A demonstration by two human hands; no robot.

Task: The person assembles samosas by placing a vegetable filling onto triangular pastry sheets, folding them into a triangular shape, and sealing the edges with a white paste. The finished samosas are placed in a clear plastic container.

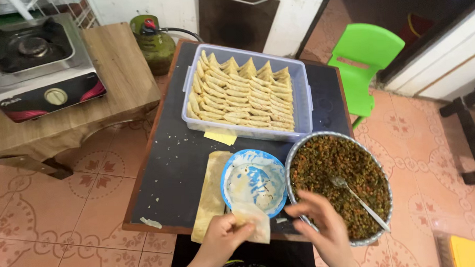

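While I look down from the head camera, I see my left hand pinching a thin pale pastry sheet at its lower left edge; the sheet is soft and slightly folded, and it hangs over the near rim of the blue bowl, just in front of me. My right hand is released, the fingers spread, holding nothing, and it hovers just right of the sheet, over the near rim of the metal bowl. This round bowl is full of a crumbly filling, green with brown and orange bits, and a metal spoon lies in it. The blue bowl has a smeared white paste inside. To the left of it, a long stack of pastry strips lies flat on the dark table. Further away stands a clear plastic box, rectangular, packed with rows of folded triangular pastries, pale yellow and smooth.
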